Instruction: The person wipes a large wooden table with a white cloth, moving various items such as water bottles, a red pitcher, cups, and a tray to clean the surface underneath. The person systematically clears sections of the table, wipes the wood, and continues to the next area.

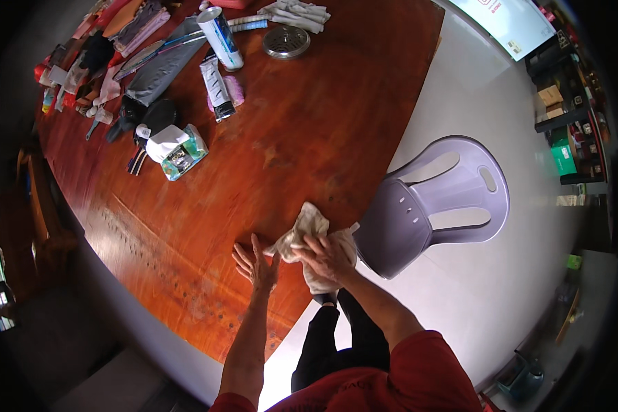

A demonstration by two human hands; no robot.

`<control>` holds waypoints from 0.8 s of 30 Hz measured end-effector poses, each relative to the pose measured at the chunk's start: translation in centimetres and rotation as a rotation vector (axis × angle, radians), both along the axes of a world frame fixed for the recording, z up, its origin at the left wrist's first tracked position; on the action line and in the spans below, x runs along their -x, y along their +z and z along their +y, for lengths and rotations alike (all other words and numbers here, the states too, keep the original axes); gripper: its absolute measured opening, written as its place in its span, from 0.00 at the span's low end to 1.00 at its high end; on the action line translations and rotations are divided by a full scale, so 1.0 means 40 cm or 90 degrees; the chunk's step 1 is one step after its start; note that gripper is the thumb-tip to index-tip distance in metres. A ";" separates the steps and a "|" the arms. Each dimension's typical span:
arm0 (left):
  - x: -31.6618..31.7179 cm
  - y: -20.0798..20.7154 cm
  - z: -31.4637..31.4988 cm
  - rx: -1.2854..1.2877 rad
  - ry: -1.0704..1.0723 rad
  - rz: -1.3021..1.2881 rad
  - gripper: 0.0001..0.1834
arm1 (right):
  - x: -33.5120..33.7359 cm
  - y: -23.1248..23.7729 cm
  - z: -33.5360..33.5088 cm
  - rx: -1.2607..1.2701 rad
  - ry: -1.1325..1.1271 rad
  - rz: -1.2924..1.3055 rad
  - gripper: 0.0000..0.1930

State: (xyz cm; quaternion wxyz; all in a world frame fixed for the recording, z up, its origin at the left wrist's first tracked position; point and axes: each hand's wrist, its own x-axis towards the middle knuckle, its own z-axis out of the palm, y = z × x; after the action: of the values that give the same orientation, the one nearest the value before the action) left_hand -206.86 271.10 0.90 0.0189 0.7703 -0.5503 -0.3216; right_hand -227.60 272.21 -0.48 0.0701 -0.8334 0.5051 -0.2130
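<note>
My right hand [324, 258] presses a crumpled off-white cloth [311, 221] onto the glossy red-brown wooden table [309, 151], close to its near edge. The fingers curl over the bunched fabric, and part of the cloth hangs toward the edge beneath the wrist. To the left, my left hand [257, 266] rests on the bare wood with its fingers spread. It holds nothing, and a corner of the cloth lies right beside its fingers.
A lilac plastic chair [398, 213] stands against the table's right edge. Farther left on the tabletop are a tissue pack [182, 154], a white tube [216, 86], a cylindrical canister [220, 38], a round metal lid [286, 42], white gloves [295, 14] and badminton rackets [141, 58].
</note>
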 end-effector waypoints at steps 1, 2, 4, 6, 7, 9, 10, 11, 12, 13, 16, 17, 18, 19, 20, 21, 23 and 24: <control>0.014 -0.001 -0.010 0.015 -0.002 0.009 0.53 | 0.019 -0.002 -0.035 -0.003 -0.008 -0.004 0.22; 0.032 0.003 -0.022 0.033 -0.005 0.016 0.53 | 0.041 0.003 -0.073 -0.007 -0.021 0.005 0.22; 0.069 0.009 -0.053 0.042 -0.033 -0.002 0.54 | 0.088 0.007 -0.149 -0.007 -0.047 0.027 0.21; 0.096 0.007 -0.085 0.054 -0.058 -0.018 0.56 | 0.130 0.013 -0.221 -0.018 -0.055 0.049 0.22; 0.118 0.011 -0.108 0.054 -0.064 -0.019 0.57 | 0.155 0.020 -0.257 -0.022 -0.058 0.058 0.22; 0.160 0.020 -0.155 0.054 -0.075 -0.022 0.59 | 0.203 0.000 -0.319 -0.009 -0.079 0.067 0.25; 0.182 0.031 -0.186 0.020 -0.064 -0.014 0.66 | 0.228 0.000 -0.348 -0.024 -0.095 0.058 0.25; 0.199 0.038 -0.213 0.019 -0.068 -0.010 0.69 | 0.254 0.002 -0.380 -0.039 -0.111 0.050 0.26; 0.215 0.043 -0.240 0.018 -0.071 -0.006 0.71 | 0.281 -0.008 -0.412 -0.073 -0.140 0.056 0.27; 0.224 0.050 -0.261 0.016 -0.074 -0.005 0.74 | 0.304 -0.004 -0.444 -0.079 -0.161 0.027 0.28; 0.250 0.077 -0.327 -0.052 -0.072 -0.031 0.79 | 0.372 0.008 -0.557 -0.041 -0.213 0.058 0.28; 0.261 0.081 -0.341 -0.071 -0.067 -0.041 0.81 | 0.395 0.008 -0.592 -0.026 -0.229 0.061 0.29; 0.270 0.086 -0.347 -0.089 -0.062 -0.052 0.82 | 0.417 0.005 -0.627 -0.025 -0.248 0.089 0.30; 0.279 0.087 -0.355 -0.105 -0.058 -0.060 0.83 | 0.437 0.001 -0.665 -0.009 -0.269 0.086 0.29; 0.283 0.083 -0.352 -0.085 -0.063 -0.063 0.86 | 0.452 -0.003 -0.700 0.006 -0.292 0.097 0.27; 0.286 0.076 -0.357 -0.090 -0.060 -0.065 0.86 | 0.462 -0.007 -0.735 0.021 -0.315 0.108 0.26; 0.286 0.075 -0.362 -0.106 -0.051 -0.078 0.87 | 0.455 -0.005 -0.804 0.024 -0.369 0.119 0.24; 0.291 0.076 -0.362 -0.105 -0.054 -0.076 0.86 | 0.450 -0.013 -0.834 0.025 -0.385 0.126 0.25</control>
State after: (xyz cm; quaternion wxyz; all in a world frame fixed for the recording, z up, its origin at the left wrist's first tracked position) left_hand -218.49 256.60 3.93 -0.0915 0.7631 -0.5542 -0.3198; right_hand -245.61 238.87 -1.00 -0.0617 -0.6633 0.7301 -0.1519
